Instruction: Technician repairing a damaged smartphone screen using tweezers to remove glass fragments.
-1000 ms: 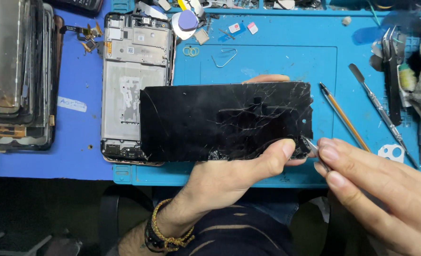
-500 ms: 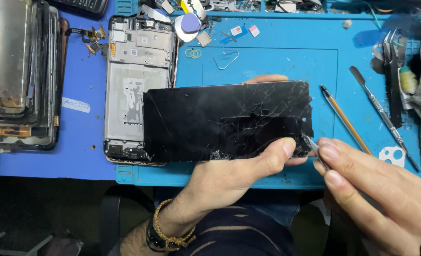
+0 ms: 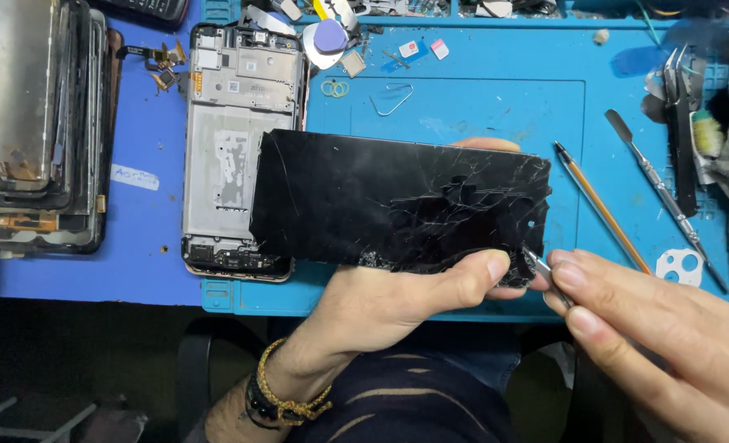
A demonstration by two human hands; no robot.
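The left hand (image 3: 397, 299) clamps the cracked black screen (image 3: 401, 201) flat above the blue mat (image 3: 479, 98), steadying it. At its 4 o'clock corner, the right hand (image 3: 660, 344) pinches metal tweezers (image 3: 545, 275) against the edge.

Bright, even light falls from above my bench, so the blue mat (image 3: 479, 107) shows clear and saturated. The cracked black screen (image 3: 397, 201) in my left hand (image 3: 381, 308) catches faint sheen along its fractures, without hard glare. My right hand (image 3: 668, 344) looks slightly soft. Below the bench edge everything sinks into deep shadow. The far right edge blurs.
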